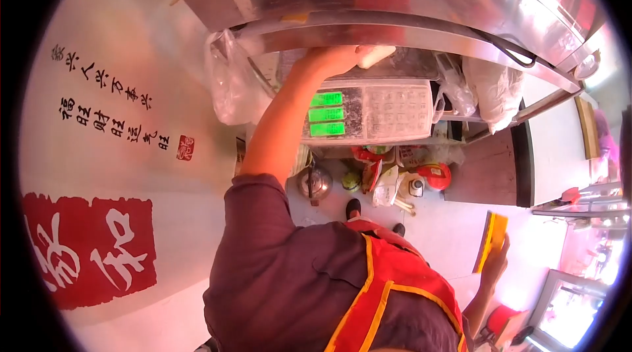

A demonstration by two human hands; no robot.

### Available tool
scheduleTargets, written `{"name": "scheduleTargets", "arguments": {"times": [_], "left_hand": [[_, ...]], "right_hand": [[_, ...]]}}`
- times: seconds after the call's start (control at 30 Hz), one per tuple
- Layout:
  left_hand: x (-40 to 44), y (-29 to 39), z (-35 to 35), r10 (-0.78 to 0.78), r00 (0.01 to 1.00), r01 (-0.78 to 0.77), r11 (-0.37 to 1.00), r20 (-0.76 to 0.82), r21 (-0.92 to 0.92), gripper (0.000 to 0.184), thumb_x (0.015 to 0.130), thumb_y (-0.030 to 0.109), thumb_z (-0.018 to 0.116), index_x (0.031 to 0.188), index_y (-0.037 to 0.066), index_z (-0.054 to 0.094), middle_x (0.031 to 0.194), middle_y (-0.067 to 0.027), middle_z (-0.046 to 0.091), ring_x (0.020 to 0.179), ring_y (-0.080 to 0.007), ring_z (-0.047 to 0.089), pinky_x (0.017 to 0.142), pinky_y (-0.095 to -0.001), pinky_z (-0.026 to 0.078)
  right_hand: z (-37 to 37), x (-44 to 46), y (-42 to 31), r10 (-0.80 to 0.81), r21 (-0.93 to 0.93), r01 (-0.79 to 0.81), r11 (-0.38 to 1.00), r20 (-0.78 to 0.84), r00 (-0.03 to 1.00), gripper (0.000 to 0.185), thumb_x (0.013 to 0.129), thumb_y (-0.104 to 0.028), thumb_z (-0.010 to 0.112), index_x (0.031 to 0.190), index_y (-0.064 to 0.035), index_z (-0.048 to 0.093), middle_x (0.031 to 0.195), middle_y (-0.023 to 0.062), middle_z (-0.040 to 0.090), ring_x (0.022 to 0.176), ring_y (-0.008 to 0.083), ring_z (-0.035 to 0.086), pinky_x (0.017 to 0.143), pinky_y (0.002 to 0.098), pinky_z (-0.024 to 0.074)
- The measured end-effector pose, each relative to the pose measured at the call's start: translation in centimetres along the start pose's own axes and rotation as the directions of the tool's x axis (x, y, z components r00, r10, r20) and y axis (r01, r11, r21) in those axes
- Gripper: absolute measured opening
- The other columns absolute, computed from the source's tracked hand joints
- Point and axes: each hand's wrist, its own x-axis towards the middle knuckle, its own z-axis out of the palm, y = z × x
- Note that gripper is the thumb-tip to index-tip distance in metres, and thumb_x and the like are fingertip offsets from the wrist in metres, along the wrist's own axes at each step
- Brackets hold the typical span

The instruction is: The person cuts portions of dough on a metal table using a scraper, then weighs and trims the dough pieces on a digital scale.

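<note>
The left hand (339, 60) has its fingers bent, pinching a pale white, blocky piece (378, 55) over a white electronic scale (398, 111) with green displays; the right hand (496, 261) has its fingers closed on a flat, yellow, rectangular piece (493, 237).

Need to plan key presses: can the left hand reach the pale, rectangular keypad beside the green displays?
Probably yes: the keypad is uncovered and the left hand is near, though seemingly holding a small white block.
</note>
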Motion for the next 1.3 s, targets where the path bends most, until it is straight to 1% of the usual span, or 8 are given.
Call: {"name": "scheduleTargets", "arguments": {"times": [0.13, 0.17, 0.3, 0.47, 0.6, 0.8, 1.1, 1.3], "left_hand": [[0.9, 4.0, -1.2, -0.171, 0.884, 0.260, 0.953, 0.434, -0.154, 0.049, 0.091, 0.042, 0.055, 0.132, 0.015, 0.053, 0.127, -0.0133, 0.059, 0.112, -0.0293, 0.057, 0.098, -0.0359, 0.041], [1.8, -0.5, 3.7, 0.126, 0.946, -0.039, 0.960, 0.300, -0.278, 0.049, 0.089, 0.043, 0.059, 0.131, 0.018, 0.055, 0.126, -0.0116, 0.060, 0.109, -0.0270, 0.059, 0.096, -0.0349, 0.042], [1.7, 0.2, 5.4, -0.014, 0.988, 0.069, 0.929, 0.152, -0.363, 0.052, 0.083, 0.025, 0.070, 0.126, -0.001, 0.056, 0.115, -0.0121, 0.063, 0.105, -0.0202, 0.059, 0.093, -0.0323, 0.045], [3.4, -5.0, 7.5, -0.188, 0.979, 0.117, 0.822, -0.073, -0.557, 0.054, 0.089, 0.040, 0.061, 0.132, 0.010, 0.053, 0.132, -0.0099, 0.055, 0.122, -0.0239, 0.050, 0.105, -0.0373, 0.036], [-1.5, 0.0, 9.1, -0.470, 0.847, 0.200, -0.150, 0.248, -0.968, 0.055, 0.091, 0.043, 0.056, 0.136, 0.013, 0.048, 0.136, -0.0082, 0.049, 0.120, -0.0225, 0.048, 0.096, -0.0435, 0.040], [-16.5, 26.7, 21.2, 0.313, 0.893, 0.436, -0.777, 0.323, -0.454, 0.053, 0.082, 0.026, 0.064, 0.130, 0.010, 0.050, 0.120, -0.0126, 0.054, 0.102, -0.0270, 0.052, 0.090, -0.0439, 0.042], [-30.5, 63.7, 41.6, 0.581, 0.307, 0.864, -0.502, 0.754, 0.034, 0.034, 0.090, 0.031, 0.054, 0.113, 0.007, 0.061, 0.118, -0.0139, 0.061, 0.118, -0.0354, 0.052, 0.091, -0.0490, 0.050], [-39.1, 86.7, 49.0, 0.841, -0.232, 0.936, 0.057, 0.489, 0.347, 0.036, 0.095, 0.032, 0.047, 0.119, 0.008, 0.058, 0.123, -0.0145, 0.058, 0.118, -0.0359, 0.053, 0.095, -0.0466, 0.049]], "right_hand": [[1.4, -4.4, 3.9, 0.116, 0.045, -0.116, 0.992, 0.008, 0.993, 0.050, 0.097, -0.014, 0.046, 0.143, -0.0184, 0.029, 0.107, 0.0169, 0.066, 0.086, 0.0315, 0.068, 0.072, 0.0404, 0.0542], [1.3, -5.0, 4.4, 0.244, 0.007, -0.245, 0.970, 0.070, 0.967, 0.051, 0.095, -0.011, 0.045, 0.143, -0.0188, 0.030, 0.107, 0.0176, 0.066, 0.090, 0.0315, 0.067, 0.074, 0.0417, 0.0532], [-0.8, -6.5, 2.8, 0.358, 0.004, -0.359, 0.933, 0.069, 0.931, 0.057, 0.087, -0.004, 0.054, 0.140, -0.0173, 0.037, 0.091, 0.0220, 0.068, 0.081, 0.0369, 0.067, 0.067, 0.0437, 0.0538], [-1.7, -11.6, 8.2, 0.342, 0.122, -0.330, 0.936, -0.103, 0.934, 0.049, 0.086, -0.009, 0.055, 0.133, -0.0159, 0.042, 0.095, 0.0221, 0.065, 0.086, 0.0401, 0.064, 0.073, 0.0492, 0.0502], [-3.1, -18.1, 15.4, 0.412, 0.232, -0.369, 0.900, -0.176, 0.894, 0.041, 0.091, -0.014, 0.052, 0.131, -0.0135, 0.045, 0.093, 0.0241, 0.065, 0.083, 0.0420, 0.063, 0.072, 0.0498, 0.0498], [-5.7, -31.3, 26.9, 0.484, 0.264, -0.416, 0.870, -0.302, 0.821, 0.042, 0.090, -0.011, 0.051, 0.131, -0.0115, 0.046, 0.097, 0.0236, 0.064, 0.084, 0.0422, 0.063, 0.072, 0.0491, 0.0498], [-7.3, -44.6, 38.5, 0.762, 0.373, -0.667, 0.645, -0.377, 0.527, 0.044, 0.088, -0.019, 0.059, 0.129, -0.0098, 0.049, 0.096, 0.0248, 0.064, 0.084, 0.0432, 0.063, 0.070, 0.0489, 0.0517], [-12.5, -50.2, 45.0, 0.752, 0.271, -0.801, 0.534, -0.586, 0.303, 0.047, 0.086, -0.014, 0.057, 0.132, -0.0098, 0.048, 0.097, 0.0257, 0.064, 0.086, 0.0436, 0.063, 0.071, 0.0497, 0.0513]]}}
